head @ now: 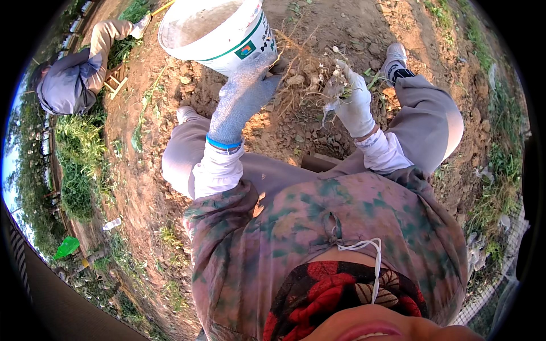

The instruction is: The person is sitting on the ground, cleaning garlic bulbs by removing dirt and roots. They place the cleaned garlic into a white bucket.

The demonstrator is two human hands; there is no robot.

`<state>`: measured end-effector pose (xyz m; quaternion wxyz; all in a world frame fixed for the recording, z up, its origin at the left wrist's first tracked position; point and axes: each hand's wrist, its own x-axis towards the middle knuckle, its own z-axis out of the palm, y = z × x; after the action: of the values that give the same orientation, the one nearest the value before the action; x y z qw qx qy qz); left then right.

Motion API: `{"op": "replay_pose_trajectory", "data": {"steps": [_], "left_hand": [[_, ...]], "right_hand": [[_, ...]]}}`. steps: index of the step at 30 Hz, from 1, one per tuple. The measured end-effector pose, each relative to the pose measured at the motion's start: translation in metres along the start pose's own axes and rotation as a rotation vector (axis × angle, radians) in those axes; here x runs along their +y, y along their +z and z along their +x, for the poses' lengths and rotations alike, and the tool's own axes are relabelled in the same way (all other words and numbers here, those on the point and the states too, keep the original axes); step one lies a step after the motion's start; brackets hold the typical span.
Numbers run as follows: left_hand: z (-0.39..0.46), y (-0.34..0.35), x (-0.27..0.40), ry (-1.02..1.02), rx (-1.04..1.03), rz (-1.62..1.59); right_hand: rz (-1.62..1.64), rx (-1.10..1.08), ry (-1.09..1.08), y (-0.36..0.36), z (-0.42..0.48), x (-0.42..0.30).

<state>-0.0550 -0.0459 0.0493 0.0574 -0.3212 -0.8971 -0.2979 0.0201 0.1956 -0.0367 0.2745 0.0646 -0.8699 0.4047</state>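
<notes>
My left hand [249,96], in a grey knitted glove with a blue cuff, is beside the lower side of a white plastic bucket [204,47]. Its fingers are bent near thin brown roots; whether they grip anything cannot be told. In a pale glove, my right hand [356,102] is closed on a tangled clump of uprooted plant roots [337,83] with small pale pods or bulbs. More dry roots [294,91] spread between both hands, above the soil. The bucket is tilted in view, its inside soiled, and bears writing.
Cloddy brown soil [196,85] surrounds my spread legs. Another person [68,85] sits at the upper left by a low wooden stool [115,81]. Heaped green plants [79,170] and a clear plastic bottle [112,224] are to the left. Netting [490,298] edges the lower right.
</notes>
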Motion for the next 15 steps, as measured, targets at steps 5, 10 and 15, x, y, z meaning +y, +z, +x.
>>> {"op": "replay_pose_trajectory", "data": {"steps": [5,10,15], "left_hand": [[0.006,-0.002,0.015,-0.045,-0.004,-0.327],[0.001,0.014,0.021,-0.058,-0.184,0.211],[0.0,0.013,0.014,0.045,0.107,0.268]], "right_hand": [[0.715,0.014,0.425,0.029,-0.013,0.042],[-0.085,0.004,-0.138,0.003,0.004,-0.009],[-0.031,0.007,0.013,0.014,-0.004,0.002]]}}
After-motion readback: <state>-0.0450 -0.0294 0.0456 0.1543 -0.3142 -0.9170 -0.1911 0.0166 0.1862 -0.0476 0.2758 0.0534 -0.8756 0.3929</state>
